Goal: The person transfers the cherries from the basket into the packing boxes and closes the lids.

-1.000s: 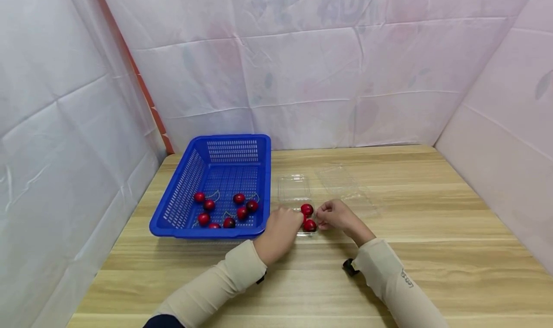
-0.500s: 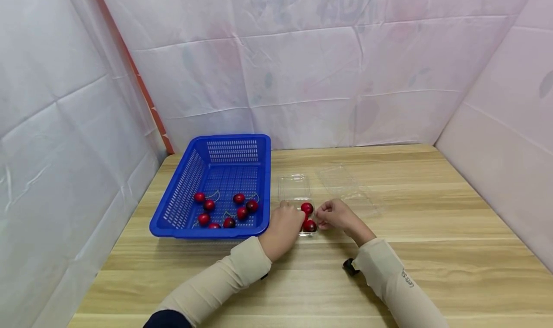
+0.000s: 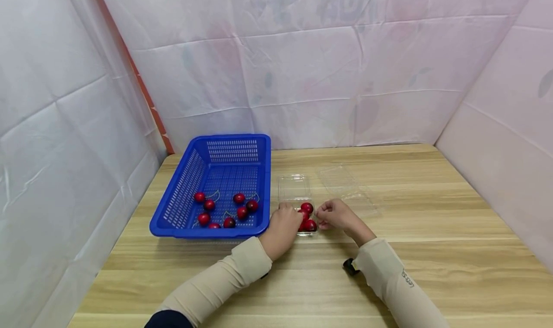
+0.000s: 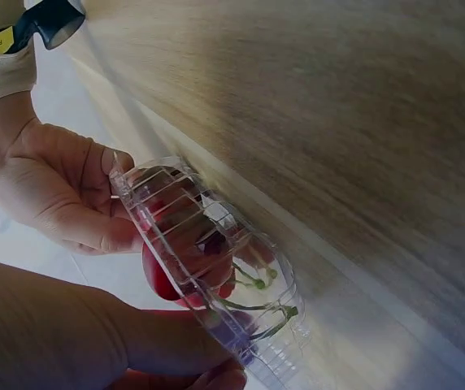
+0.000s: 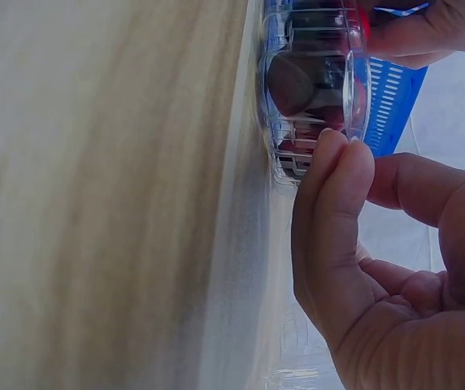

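Several red cherries point(image 3: 307, 207) sit in a small clear plastic box point(image 4: 185, 268), whose lid point(image 3: 294, 188) lies folded back behind it. My left hand point(image 3: 282, 229) reaches over the box's left side, its curled fingers on a cherry point(image 3: 304, 215); the fingertips are partly hidden. In the left wrist view, green stems point(image 4: 269, 313) show through the clear wall. At the other side, my right hand point(image 3: 339, 216) pinches the box's rim between thumb and fingers, as the right wrist view shows.
To the left stands a blue plastic basket point(image 3: 263, 184) with several cherries point(image 3: 242, 213) on its floor. Another clear container point(image 3: 345, 188) lies spread behind my right hand on the wooden table point(image 3: 432, 251). Fabric walls point(image 3: 302, 73) enclose the back and sides.
My left hand shifts slightly right, then draws back a little, so more of the cherries in the box show. The right hand stays in place at the rim.
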The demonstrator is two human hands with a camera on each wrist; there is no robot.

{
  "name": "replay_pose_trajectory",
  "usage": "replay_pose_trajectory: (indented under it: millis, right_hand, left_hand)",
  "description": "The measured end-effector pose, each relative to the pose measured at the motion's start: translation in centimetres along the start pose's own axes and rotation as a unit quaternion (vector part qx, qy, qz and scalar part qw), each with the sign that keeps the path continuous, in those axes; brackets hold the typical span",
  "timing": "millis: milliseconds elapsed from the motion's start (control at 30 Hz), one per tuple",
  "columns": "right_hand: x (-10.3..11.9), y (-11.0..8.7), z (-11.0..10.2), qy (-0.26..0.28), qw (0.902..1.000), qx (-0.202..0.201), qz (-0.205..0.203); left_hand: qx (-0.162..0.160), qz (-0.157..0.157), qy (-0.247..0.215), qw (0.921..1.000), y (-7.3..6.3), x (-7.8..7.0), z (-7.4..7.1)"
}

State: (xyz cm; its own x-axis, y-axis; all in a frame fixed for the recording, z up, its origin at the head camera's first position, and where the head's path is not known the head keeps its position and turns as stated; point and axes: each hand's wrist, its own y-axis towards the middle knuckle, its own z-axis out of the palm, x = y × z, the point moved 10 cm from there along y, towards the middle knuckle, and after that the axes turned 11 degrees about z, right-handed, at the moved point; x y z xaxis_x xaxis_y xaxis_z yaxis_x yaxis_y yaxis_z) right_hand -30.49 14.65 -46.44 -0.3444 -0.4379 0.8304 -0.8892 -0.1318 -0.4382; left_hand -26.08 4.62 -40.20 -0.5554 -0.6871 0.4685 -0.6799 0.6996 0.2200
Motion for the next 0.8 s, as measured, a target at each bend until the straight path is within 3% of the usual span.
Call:
replay_pose_trajectory:
  millis: [167,367,633,800]
  right_hand:
    - [0.0,0.0,0.0,0.0,1.0,-0.002,0.002]
    - [0.1,-0.1,0.1,0.0,1.0,0.001,-0.005]
    - [0.4,-0.4,0.1,-0.005,1.0,0.002,-0.009]
    - [0.4,-0.4,0.1,-0.005,0.9999,0.004,-0.011]
  left_hand:
    - [0.004,0.012,0.004,0.9999,-0.2,-0.2,-0.3]
    - [-0.01,0.048,0.029,0.9984,-0.6,-1.0,-1.5]
    - [0.009,0.045,-0.079,0.9958,-0.9,-1.2,-1.3]
    - [0.026,0.056,-0.112,0.9917,-1.0,-1.4,-0.7]
